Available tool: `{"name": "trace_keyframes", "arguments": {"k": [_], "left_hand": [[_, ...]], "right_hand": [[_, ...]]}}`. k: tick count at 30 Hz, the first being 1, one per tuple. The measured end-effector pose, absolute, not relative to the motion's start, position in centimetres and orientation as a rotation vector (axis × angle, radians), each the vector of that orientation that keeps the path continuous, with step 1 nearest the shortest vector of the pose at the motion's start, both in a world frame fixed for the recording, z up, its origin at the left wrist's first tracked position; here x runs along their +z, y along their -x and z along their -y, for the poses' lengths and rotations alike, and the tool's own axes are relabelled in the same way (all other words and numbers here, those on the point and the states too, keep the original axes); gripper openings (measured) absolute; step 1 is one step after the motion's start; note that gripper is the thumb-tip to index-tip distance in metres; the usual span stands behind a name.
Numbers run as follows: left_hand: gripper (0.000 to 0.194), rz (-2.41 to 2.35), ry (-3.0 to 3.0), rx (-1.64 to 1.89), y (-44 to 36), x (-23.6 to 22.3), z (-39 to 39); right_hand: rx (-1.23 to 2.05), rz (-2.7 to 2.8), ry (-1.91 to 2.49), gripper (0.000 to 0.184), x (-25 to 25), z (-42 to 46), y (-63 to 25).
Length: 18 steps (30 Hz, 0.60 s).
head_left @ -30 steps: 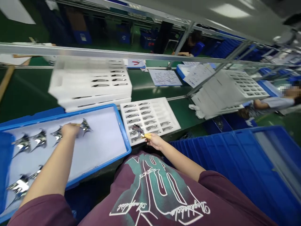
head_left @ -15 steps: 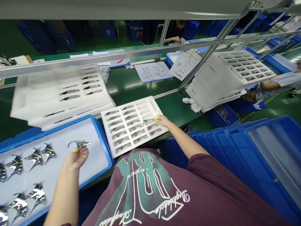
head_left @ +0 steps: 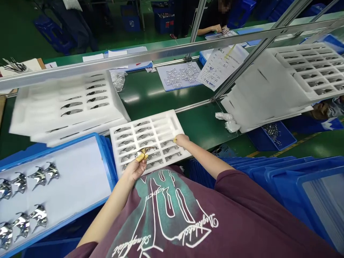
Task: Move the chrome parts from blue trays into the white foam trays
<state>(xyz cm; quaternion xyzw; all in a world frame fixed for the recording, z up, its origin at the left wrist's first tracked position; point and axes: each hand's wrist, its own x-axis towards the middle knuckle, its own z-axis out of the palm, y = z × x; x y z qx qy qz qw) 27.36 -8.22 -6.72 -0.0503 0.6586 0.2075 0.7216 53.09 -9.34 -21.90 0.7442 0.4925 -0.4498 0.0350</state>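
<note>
My left hand [head_left: 135, 169] is shut on a curved chrome part [head_left: 144, 151], gripped with yellow finger cots and held low over a white foam tray [head_left: 163, 123]. That tray has rows of slots, mostly filled with slim chrome pieces. My right hand [head_left: 182, 140] rests at the tray's right side, its yellow-capped fingertip against a chrome piece [head_left: 167, 143] and holding nothing I can see. To the left, a blue-rimmed tray [head_left: 98, 143] carries several larger chrome parts [head_left: 40, 175] on a white liner.
A stacked foam tray [head_left: 34, 114] lies beyond the blue-rimmed tray, with more foam trays [head_left: 268, 89] on the right of the green conveyor belt [head_left: 150, 93]. Above runs an aluminium rail [head_left: 107, 62]. Blue crates [head_left: 282, 175] stand at my right. A co-worker's hand [head_left: 216, 28] shows beyond.
My left hand has moved right with the chrome part, from above the blue-rimmed tray to over the foam tray. My right hand stays near the foam tray's right side.
</note>
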Motion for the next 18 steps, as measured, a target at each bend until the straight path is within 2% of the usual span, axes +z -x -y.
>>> {"name": "trace_keyframes", "arguments": {"k": [6,9,12,14,18], "left_hand": [[0.013,-1.519,0.083,0.387,-29.7,-9.0,8.2],[0.013,-1.593,0.031,0.386,-30.7,-10.0,8.0],[0.012,-1.632,-0.009,0.416,-31.3,-11.1,7.8],[0.014,-1.650,-0.038,0.439,-31.6,-11.7,7.7],[0.022,-1.679,-0.097,0.472,-31.9,-12.4,7.9]], "right_hand": [[-1.573,-1.454,-2.262,0.018,-21.3,8.3,-53.8],[-1.990,-1.459,-2.255,0.027,-19.8,8.0,-53.7],[-2.418,-1.453,-2.071,0.032,-18.3,8.2,-52.9],[-2.447,-1.409,-2.024,0.027,-17.7,8.1,-52.4],[-2.267,-1.399,-2.213,0.013,-18.0,7.4,-52.3]]}}
